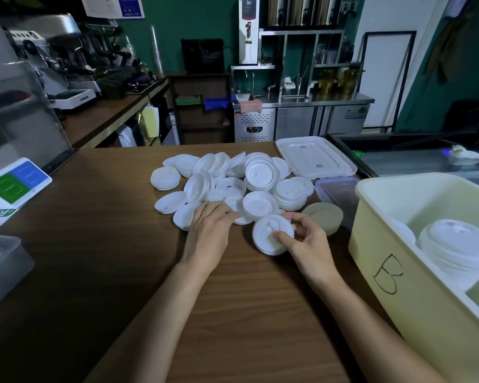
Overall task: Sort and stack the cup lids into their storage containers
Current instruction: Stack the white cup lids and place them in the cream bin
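Left hand (209, 233): forearm reaching in from the near edge, palm down, fingers loosely extended and resting on lids at the near edge of the loose pile; it grips nothing.

Right hand (306, 241): forearm entering from the lower right, thumb and curled fingers pinching the held lid (270, 234) by its rim. The lid is white, tilted, just above the table (108, 244) and just in front of the pile. Whether it is one lid or a thin stack cannot be told.

Loose pile (233, 178): white cup lids, some single, some in short stacks, at the table's middle.

Yellow bin (398, 258): marked "B", at the right edge, open; it holds a tall lid stack (454, 244).

Clear box (340, 192): lidded, between pile and bin, contents unclear.

Tan round piece (322, 217): just beside the right hand.

Flat white cover (315, 158): behind the pile.
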